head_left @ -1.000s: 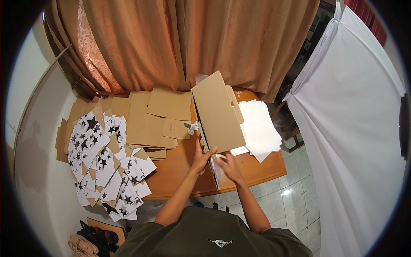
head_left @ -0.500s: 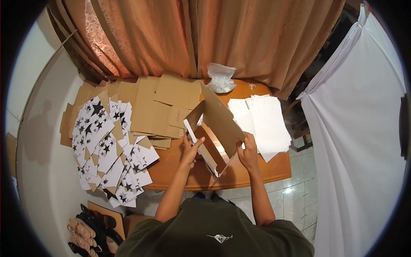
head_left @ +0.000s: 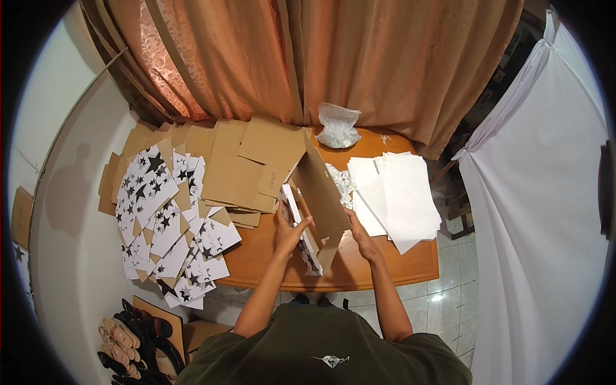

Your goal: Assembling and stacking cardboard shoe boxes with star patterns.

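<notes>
Above the table's front part I hold a partly folded cardboard box (head_left: 322,192), brown inside and white on its outer side. It stands tilted, with its large brown panel on the right and a narrow side wall on the left. My left hand (head_left: 290,235) grips that narrow wall, thumb over its edge and fingers behind it. My right hand (head_left: 363,239) is closed at the right edge of the large panel; the panel hides some of its fingertips.
Flat brown cardboard blanks (head_left: 234,167) are stacked at the back left; star-printed white pieces (head_left: 160,221) overlap in front. White sheets (head_left: 404,199) lie right, beside small clear-white packets (head_left: 340,179). A plastic bag (head_left: 339,125) sits behind. Shoes (head_left: 141,340) stand lower left.
The box has turned so its large panel stands steeper and the gap between panel and narrow wall looks smaller. My right hand has moved left and slightly down. The small packets have come into view.
</notes>
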`<state>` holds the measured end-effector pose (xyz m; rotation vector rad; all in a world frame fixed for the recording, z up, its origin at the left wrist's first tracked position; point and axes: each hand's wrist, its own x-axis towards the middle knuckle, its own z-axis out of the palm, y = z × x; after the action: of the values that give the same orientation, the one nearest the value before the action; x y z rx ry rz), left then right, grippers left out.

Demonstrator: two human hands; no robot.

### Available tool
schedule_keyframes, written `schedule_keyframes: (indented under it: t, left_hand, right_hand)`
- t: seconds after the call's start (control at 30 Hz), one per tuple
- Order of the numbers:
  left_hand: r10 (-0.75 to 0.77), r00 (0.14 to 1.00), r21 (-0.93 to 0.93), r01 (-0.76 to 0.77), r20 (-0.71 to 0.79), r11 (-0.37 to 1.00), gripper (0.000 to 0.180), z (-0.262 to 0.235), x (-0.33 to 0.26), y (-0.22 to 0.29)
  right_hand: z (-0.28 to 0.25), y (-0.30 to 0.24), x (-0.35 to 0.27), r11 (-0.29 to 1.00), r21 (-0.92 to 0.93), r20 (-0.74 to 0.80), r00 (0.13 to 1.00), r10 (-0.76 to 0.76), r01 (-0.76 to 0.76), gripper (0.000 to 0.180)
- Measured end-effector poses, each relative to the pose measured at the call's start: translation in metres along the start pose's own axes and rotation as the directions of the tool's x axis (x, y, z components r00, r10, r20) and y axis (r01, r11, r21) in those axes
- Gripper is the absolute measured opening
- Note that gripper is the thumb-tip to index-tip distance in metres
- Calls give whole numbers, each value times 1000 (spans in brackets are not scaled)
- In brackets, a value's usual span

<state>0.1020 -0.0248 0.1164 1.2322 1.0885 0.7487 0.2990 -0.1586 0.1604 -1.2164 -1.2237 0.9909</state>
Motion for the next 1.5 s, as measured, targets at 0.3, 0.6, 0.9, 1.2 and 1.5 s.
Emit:
schedule_keyframes:
  t: [0.3,0.6,0.9,1.2,1.5]
  left_hand:
    - [507,860,284,-473,-56,834,129,6,-13,44]
    - [667,697,405,-707,264,579,129,0,-20,78]
    - [721,577,618,-740,383,264,111,-4,-8,37]
    - [738,573,458,-796,356,397,109,-6,-1,61]
    - [846,409,439,-866,344,240,97,-15,11,30]
  right_hand:
    - [-29,8,28,899,270,54,938,344,-345,111]
    - [-50,28,9,996,42,70,995,69,-72,123]
    - [-48,60,-31,959,249,21,991,133,-134,122]
    - [-42,64,17,877,448,-8,980,199,-174,122]
    - [-37,85,2,763,621,-32,966,256,-181,121]
